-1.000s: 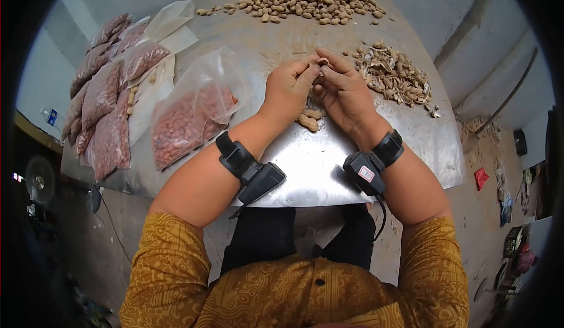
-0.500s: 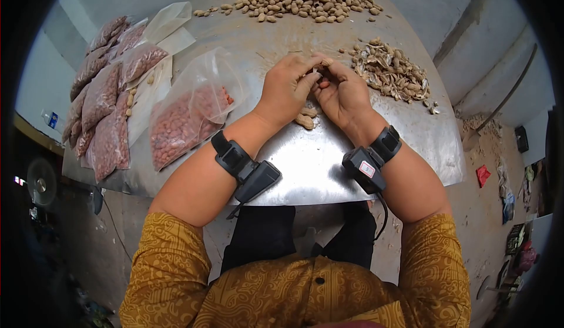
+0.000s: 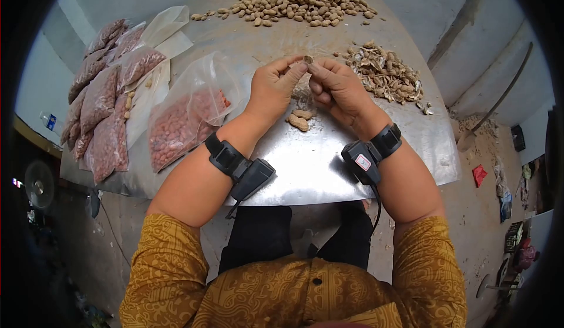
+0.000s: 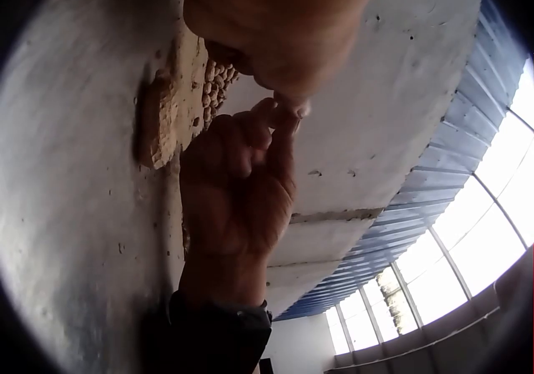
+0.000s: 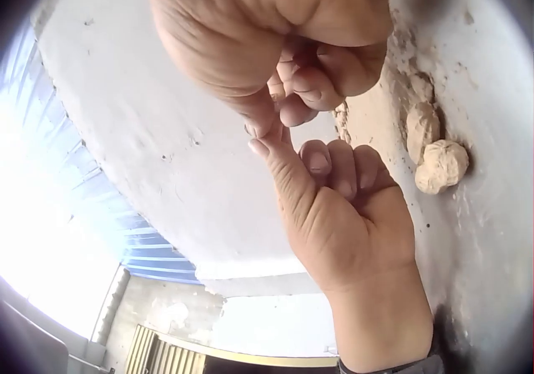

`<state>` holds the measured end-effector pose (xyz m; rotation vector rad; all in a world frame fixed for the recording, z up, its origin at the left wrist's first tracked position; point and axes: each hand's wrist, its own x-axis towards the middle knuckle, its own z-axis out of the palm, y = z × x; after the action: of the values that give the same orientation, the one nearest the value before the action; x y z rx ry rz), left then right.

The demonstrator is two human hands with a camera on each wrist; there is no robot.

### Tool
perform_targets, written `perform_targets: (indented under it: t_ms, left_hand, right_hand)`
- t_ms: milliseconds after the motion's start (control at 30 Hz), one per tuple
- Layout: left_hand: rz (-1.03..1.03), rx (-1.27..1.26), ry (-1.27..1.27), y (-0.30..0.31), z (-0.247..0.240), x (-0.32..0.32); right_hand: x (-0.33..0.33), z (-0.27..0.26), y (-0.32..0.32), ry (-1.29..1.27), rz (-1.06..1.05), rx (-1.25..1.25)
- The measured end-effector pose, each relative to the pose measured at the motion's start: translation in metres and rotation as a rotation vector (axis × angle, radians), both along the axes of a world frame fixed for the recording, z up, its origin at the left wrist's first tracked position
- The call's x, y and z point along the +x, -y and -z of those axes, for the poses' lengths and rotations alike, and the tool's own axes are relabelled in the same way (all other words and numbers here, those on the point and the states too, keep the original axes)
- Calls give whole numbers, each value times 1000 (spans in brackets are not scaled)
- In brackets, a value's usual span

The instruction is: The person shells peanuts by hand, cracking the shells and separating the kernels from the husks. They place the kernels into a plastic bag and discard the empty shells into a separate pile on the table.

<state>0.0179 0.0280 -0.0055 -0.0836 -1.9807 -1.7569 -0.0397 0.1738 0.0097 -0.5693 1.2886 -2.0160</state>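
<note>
In the head view, my left hand and right hand meet tip to tip above the metal table. Thumbs and forefingers of both pinch a small brown peanut shell between them. The other fingers of my right hand curl in toward its palm, whose inside is hidden in the head view. Below the hands, two unshelled peanuts lie on the metal; they also show beside the left hand in the right wrist view.
A heap of unshelled peanuts lies at the table's far side. To the right is a pile of broken shells. An open clear bag of reddish kernels stands left of my left forearm, with several filled bags stacked beyond.
Both hands have shifted slightly left and apart at the palms. A reddish kernel seen by the right fingers half a second ago is out of sight. The right fingers curl in more.
</note>
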Motion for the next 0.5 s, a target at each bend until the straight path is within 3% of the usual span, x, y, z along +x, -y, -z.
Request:
perform_targets:
  t_ms: [67,133,267,300,400,500]
  left_hand:
    - [-33,-37,34,1,-4,3]
    - [56,121,51,-1,-6,4]
    - [136,268,121,1,-7,5]
    - [150,304,142,0,-8,6]
    - [203,386,197,0,-10,10]
    - [250,388,208,1,-8,10]
  right_hand:
    - [-1,-2,-2,31,67,-26]
    - [-10,-2,-5,70,190,-112]
    - [-22,-6,-14,317,327,-597]
    - [-20,-4,-11,338,322,-567]
    - [-6,-2,-6,-50,186,-234]
    - [8,-3,0,-602,115,196]
